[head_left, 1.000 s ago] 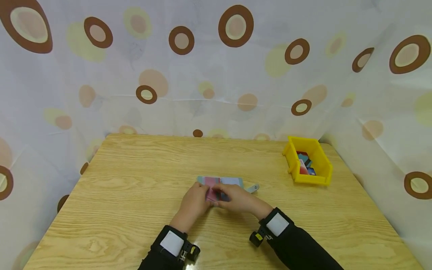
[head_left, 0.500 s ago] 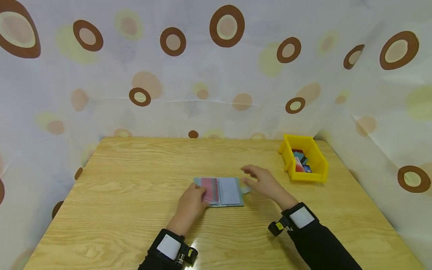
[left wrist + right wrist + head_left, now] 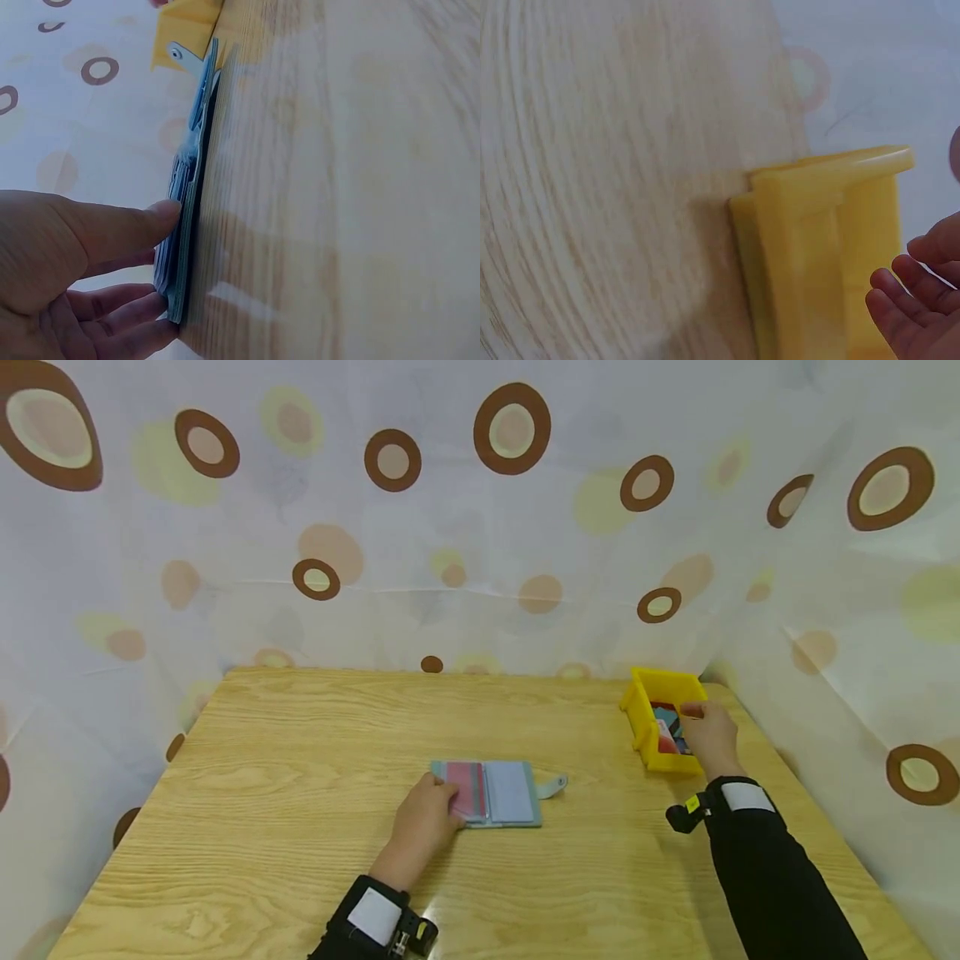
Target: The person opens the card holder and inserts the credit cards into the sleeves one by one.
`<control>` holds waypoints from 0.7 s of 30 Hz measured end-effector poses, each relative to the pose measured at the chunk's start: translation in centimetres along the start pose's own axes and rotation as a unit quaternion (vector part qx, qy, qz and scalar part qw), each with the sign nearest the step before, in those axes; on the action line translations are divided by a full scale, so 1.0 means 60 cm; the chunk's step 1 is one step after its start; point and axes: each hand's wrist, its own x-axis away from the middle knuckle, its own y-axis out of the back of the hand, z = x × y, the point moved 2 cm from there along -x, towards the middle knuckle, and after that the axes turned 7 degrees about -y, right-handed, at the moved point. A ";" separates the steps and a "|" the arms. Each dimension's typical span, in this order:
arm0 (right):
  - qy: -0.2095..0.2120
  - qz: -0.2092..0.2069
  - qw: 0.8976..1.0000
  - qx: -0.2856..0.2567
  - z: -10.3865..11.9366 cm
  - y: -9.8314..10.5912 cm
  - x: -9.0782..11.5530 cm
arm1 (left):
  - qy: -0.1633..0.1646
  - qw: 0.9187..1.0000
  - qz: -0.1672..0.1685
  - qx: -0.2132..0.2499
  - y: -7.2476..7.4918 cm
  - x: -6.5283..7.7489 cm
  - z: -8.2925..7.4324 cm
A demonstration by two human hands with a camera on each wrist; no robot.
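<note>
A light-blue card holder [image 3: 512, 793] lies spread open on the table, with a pink card [image 3: 467, 789] under the clear sleeve of its left side and a snap strap [image 3: 553, 787] sticking out to the right. My left hand [image 3: 423, 818] pinches its left edge; in the left wrist view the thumb [image 3: 142, 229] presses on top and the other fingers are at the lower edge. Over the right side of a yellow bin [image 3: 637, 714] hovers my right hand [image 3: 708, 735], fingers loosely bent and nothing seen between them. Several cards [image 3: 665, 731] lie inside the bin, partly hidden by that hand.
The bin stands near the back right corner of the wooden table [image 3: 315, 735]. A patterned curtain [image 3: 420, 527] hangs behind the table and along its right side.
My right hand has left the card holder and moved right and away to the yellow bin. The left hand stays at the holder's left edge.
</note>
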 end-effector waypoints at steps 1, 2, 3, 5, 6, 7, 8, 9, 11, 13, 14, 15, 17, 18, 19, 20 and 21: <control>-0.002 0.005 1.000 0.017 -0.009 -0.005 -0.006 | -0.001 1.000 0.001 0.000 -0.001 0.000 0.000; 0.000 0.012 0.999 0.039 -0.018 -0.010 -0.011 | -0.003 1.000 0.002 0.000 -0.001 0.000 -0.001; 0.007 0.021 0.998 0.064 -0.027 -0.015 -0.016 | -0.005 1.000 0.003 -0.001 -0.003 0.000 -0.001; 0.026 0.033 0.994 0.104 -0.042 -0.027 -0.024 | -0.012 1.000 0.002 -0.001 -0.005 -0.001 -0.002; 0.034 0.037 0.991 0.120 -0.049 -0.033 -0.029 | -0.014 1.000 0.002 -0.002 -0.007 -0.001 -0.003; 0.041 0.041 0.990 0.131 -0.053 -0.038 -0.032 | -0.017 1.000 0.001 -0.002 -0.008 -0.001 -0.003; 0.046 0.044 0.988 0.140 -0.057 -0.042 -0.034 | -0.019 1.000 -0.001 -0.004 -0.009 0.000 -0.004; 0.049 0.046 0.987 0.144 -0.060 -0.046 -0.035 | -0.020 1.000 -0.002 -0.003 -0.010 0.000 -0.004; 0.048 0.041 0.987 0.150 -0.063 -0.050 -0.037 | -0.019 1.000 -0.002 -0.002 -0.010 0.002 -0.006; 0.048 0.041 0.985 0.161 -0.063 -0.051 -0.036 | -0.018 1.000 -0.002 -0.002 -0.009 0.003 -0.007; 0.047 0.043 0.984 0.166 -0.064 -0.052 -0.036 | -0.016 1.000 0.001 0.000 -0.008 0.003 -0.007; 0.048 0.043 0.983 0.172 -0.064 -0.052 -0.036 | -0.014 1.000 0.002 0.002 -0.007 0.004 -0.008; 0.046 0.050 0.982 0.175 -0.064 -0.052 -0.039 | -0.011 1.000 0.003 0.002 -0.006 0.004 -0.007; 0.046 0.054 0.981 0.178 -0.065 -0.052 -0.041 | -0.010 1.000 0.002 0.001 -0.006 0.004 -0.006; 0.045 0.059 0.981 0.179 -0.066 -0.053 -0.043 | -0.009 1.000 0.003 0.001 -0.007 0.004 -0.005; 0.047 0.062 0.980 0.183 -0.068 -0.052 -0.045 | -0.009 1.000 0.002 0.000 -0.007 0.004 -0.005; 0.050 0.063 0.979 0.188 -0.069 -0.052 -0.048 | -0.010 1.000 0.000 -0.003 -0.008 0.004 -0.004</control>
